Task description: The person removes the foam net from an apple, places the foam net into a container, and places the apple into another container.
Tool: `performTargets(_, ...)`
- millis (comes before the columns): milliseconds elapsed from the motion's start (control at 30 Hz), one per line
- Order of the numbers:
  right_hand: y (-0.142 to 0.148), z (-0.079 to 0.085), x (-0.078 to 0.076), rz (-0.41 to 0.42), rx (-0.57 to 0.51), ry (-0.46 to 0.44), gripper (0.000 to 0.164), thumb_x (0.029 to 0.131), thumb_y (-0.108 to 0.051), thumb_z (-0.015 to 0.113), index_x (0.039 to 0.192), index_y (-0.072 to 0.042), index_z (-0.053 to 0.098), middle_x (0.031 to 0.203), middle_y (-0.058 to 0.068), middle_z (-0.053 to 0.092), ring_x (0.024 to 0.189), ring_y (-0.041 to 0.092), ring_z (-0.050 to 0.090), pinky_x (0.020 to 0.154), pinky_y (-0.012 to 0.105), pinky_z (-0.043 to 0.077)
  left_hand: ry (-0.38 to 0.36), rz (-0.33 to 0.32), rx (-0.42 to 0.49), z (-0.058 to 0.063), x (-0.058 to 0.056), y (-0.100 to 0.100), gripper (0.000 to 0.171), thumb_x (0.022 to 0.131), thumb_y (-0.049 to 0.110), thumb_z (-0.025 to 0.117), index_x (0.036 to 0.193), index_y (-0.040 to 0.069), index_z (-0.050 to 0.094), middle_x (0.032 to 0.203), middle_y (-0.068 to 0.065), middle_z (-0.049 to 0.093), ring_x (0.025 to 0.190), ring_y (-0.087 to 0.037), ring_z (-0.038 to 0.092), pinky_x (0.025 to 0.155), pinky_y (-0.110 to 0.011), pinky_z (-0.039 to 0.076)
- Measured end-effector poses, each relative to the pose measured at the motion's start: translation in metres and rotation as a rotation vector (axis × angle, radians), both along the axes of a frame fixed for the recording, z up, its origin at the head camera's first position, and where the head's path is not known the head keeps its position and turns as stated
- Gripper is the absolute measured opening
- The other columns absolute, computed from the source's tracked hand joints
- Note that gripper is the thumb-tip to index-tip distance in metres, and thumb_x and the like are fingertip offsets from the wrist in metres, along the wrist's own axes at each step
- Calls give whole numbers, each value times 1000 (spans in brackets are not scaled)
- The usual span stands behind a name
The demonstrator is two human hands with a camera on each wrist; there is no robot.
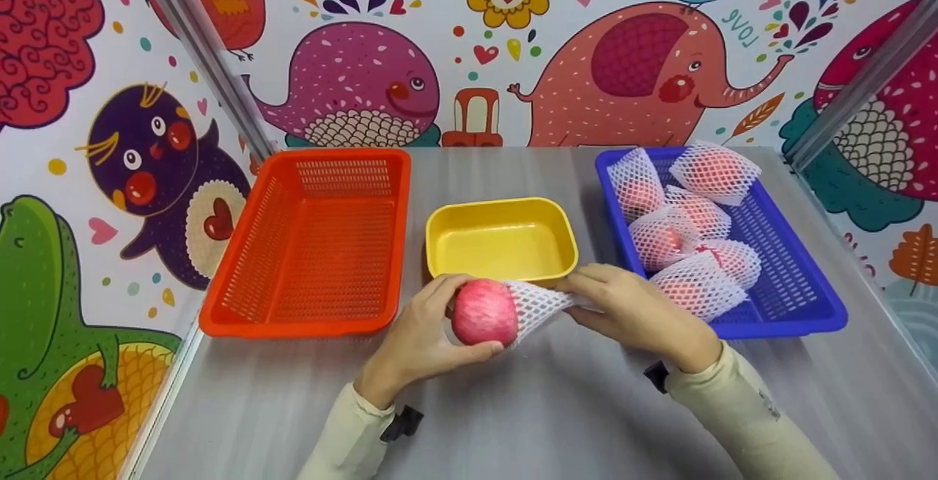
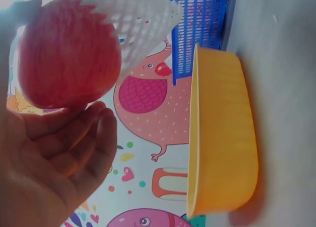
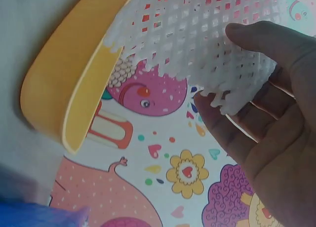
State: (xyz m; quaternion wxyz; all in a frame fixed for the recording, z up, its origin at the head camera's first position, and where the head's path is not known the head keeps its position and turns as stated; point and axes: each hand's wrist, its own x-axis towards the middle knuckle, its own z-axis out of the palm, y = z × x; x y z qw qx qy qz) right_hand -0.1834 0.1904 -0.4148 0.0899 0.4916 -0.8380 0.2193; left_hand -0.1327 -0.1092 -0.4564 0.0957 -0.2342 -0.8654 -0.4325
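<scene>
A red apple point(image 1: 484, 313) sits in my left hand point(image 1: 421, 337), thumb below and fingers curled over its far side. White foam netting point(image 1: 538, 304) covers only the apple's right side and stretches out toward my right hand point(image 1: 637, 311). That hand pinches the netting's free end; in the right wrist view the thumb lies over the foam mesh point(image 3: 197, 34) with the fingers behind it. In the left wrist view most of the apple's skin point(image 2: 69, 54) is bare. Both hands are just in front of the yellow bin point(image 1: 502, 245).
At left stands a red-orange basket point(image 1: 330, 260) with nothing in it. A blue basket point(image 1: 791, 275) on the right holds several apples in foam nets point(image 1: 696, 286). Printed cartoon panels point(image 1: 469, 48) wall the grey table point(image 1: 476, 414) at the back and sides.
</scene>
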Motion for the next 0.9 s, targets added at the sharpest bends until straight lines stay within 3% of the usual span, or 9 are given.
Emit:
performTargets(233,-7,5,-42,-160,37,-4,27,85,-9,81,109,-5,71,99,7,70,87,22,64,81,39,58,-3,3,27,0,0,-8,76,73,61,81,129,16,57,118,7,59,97,-7,57,76,-26,55)
performTargets(367,-26,1,-79,-236,81,-113,28,90,-11,75,115,-3,68,106,11,69,94,27,64,87,44,56,-5,15,22,-1,1,-9,75,73,62,81,128,17,58,117,8,59,95,-6,58,75,-26,55)
performTargets(533,-51,-22,-127,-302,166,-264,28,95,-12,70,121,-3,65,112,13,68,99,30,64,91,46,53,-10,5,13,-4,3,-8,74,73,62,80,128,18,58,117,7,60,93,-7,58,74,-25,55)
performTargets(733,-62,-46,-151,-348,265,-420,34,94,-11,69,127,-2,65,118,15,67,100,29,64,93,46,53,-20,-6,3,-9,6,-7,75,73,61,81,128,16,58,117,6,60,94,-8,59,74,-26,55)
performTargets(900,-63,-47,-155,-364,312,-394,37,94,-13,71,128,-1,63,120,17,65,104,32,62,95,47,51,-44,10,-6,-11,6,-9,77,72,64,80,127,15,58,117,6,60,93,-8,59,73,-28,56)
